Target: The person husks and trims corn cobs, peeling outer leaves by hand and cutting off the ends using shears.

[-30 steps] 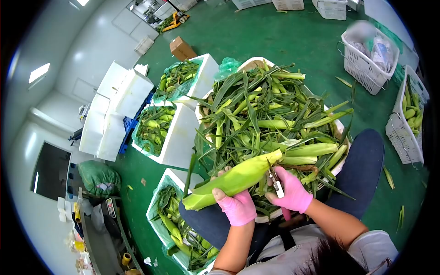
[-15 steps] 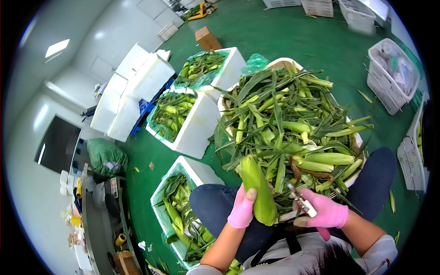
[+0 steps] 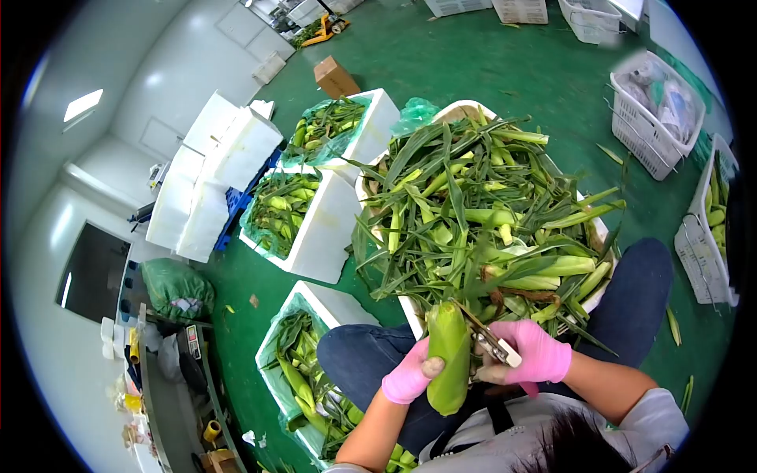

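Note:
My left hand, in a pink glove, is closed around an ear of corn in its green husk. The ear stands nearly upright above my lap, one end up toward the pile. In my right hand, also pink-gloved, is a pair of pruning shears with a pale handle end. Their metal part reaches to the upper right side of the ear; whether the blades touch it I cannot tell. Just beyond both hands, a large white tub is heaped with corn leaves and husks.
At left stand white foam boxes lined with green plastic and filled with corn. White crates stand at right, one with plastic bags. A cardboard box sits on the green floor, and a green sack lies by the shelf.
The ear has been turned more upright and shifted slightly down. My right hand has brought the shears left and up against its upper side. The whole view has shifted a little.

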`<action>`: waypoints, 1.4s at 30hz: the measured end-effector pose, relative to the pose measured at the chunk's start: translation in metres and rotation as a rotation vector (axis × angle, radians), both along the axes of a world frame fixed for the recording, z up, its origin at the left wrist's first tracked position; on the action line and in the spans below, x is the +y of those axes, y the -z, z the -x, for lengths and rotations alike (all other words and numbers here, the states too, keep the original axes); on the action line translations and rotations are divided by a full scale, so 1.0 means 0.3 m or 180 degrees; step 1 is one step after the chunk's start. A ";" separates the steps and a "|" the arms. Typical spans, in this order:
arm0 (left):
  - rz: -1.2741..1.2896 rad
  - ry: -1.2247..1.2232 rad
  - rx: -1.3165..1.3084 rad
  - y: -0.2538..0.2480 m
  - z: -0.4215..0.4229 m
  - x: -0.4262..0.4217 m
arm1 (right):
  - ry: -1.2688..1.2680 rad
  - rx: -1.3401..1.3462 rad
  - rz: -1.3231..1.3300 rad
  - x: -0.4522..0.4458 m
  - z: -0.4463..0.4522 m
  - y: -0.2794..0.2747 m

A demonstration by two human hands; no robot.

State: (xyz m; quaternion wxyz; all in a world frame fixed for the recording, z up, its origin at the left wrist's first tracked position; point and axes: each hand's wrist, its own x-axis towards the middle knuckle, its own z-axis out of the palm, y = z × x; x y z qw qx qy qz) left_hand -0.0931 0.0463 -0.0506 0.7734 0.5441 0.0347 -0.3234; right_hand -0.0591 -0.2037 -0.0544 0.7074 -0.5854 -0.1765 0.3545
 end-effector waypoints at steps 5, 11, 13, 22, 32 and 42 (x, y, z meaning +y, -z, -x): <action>0.0413 -0.0102 -0.0264 0.082 0.006 0.009 | 0.0038 0.1045 -0.0064 -0.069 0.000 -0.078; 0.1071 0.0088 -0.0666 0.120 -0.020 0.105 | -0.1152 0.1160 -0.0618 -0.088 0.047 -0.002; 0.0635 0.0224 -0.0595 0.097 -0.018 0.127 | -0.1354 0.0688 -0.0420 -0.069 0.037 -0.025; 0.1438 0.0777 0.0588 0.066 0.047 0.150 | -0.0482 0.1284 -0.0032 -0.065 -0.016 -0.073; -0.0515 -0.3737 0.1417 0.236 1.277 0.543 | -0.0075 0.1768 -0.0715 0.113 0.199 0.044; -0.3896 -0.1497 0.3145 0.425 1.913 0.737 | -0.0906 0.1904 0.0432 0.269 0.274 0.084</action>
